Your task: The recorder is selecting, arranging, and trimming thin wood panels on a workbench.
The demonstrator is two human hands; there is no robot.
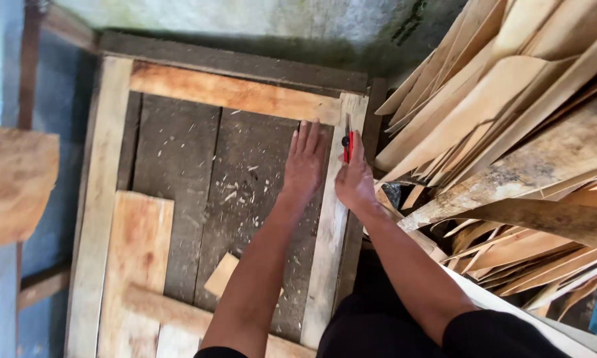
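Observation:
My left hand (304,162) lies flat, fingers together, on the dark work board (179,166) just left of a pale upright wooden strip (335,219). My right hand (355,179) rests on that strip and grips a red utility knife (347,142) with its blade pointing away from me along the strip. A pale crosswise board (232,93) closes the far side of the wooden frame. A light veneer sheet (136,258) lies at the near left of the board, and a small veneer offcut (222,275) sits beside my left forearm.
A big heap of curled veneer sheets (510,132) fills the right side. Another veneer piece (13,182) juts in from the left edge. Wood chips are scattered over the dark board. A grey wall (245,16) stands beyond the frame.

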